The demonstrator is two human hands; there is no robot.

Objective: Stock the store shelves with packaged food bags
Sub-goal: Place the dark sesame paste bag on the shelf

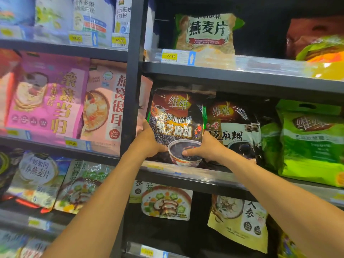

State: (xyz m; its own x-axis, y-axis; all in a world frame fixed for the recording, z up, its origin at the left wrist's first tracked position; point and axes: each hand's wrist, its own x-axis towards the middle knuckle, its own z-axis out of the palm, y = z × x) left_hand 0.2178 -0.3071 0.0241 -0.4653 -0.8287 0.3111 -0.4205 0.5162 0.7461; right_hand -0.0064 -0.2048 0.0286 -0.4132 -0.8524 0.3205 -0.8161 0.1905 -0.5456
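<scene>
Gripping dark sesame bag [176,123] w/ both hands, low down, at front of mid shelf [195,174] in right-hand bay. Curling left hand [149,142] round bag's lower left edge, thumb side toward front. Clamping right hand [206,148] on lower right corner, thumb laid across printed bowl, other fingers tucked behind bag and hidden. Holding bag upright, face out, top just under next shelf up. Bottom edge at shelf's front lip; touching or just above, can't tell. Pressed close to black upright post [133,81] on left.

Just right of it, partly overlapped by its edge: 2nd dark bag [234,127], similar print, standing further back. Further right, same shelf: bright green bag [312,142], upright.

One shelf up: oat bag [204,32] w/ green corners, yellow price tag [170,56] reading 22.90 on rail below it. Blurred red and yellow pack at far right edge.

One shelf down, under the arms: veg soup bag [166,202] and pale ginseng bag [240,220], latter leaning.

Left of post, separate bay: pink bag [48,94] beside peach bag [106,105] at mid level, white packs above, more soup and oat bags below, all blurred toward frame edge.
</scene>
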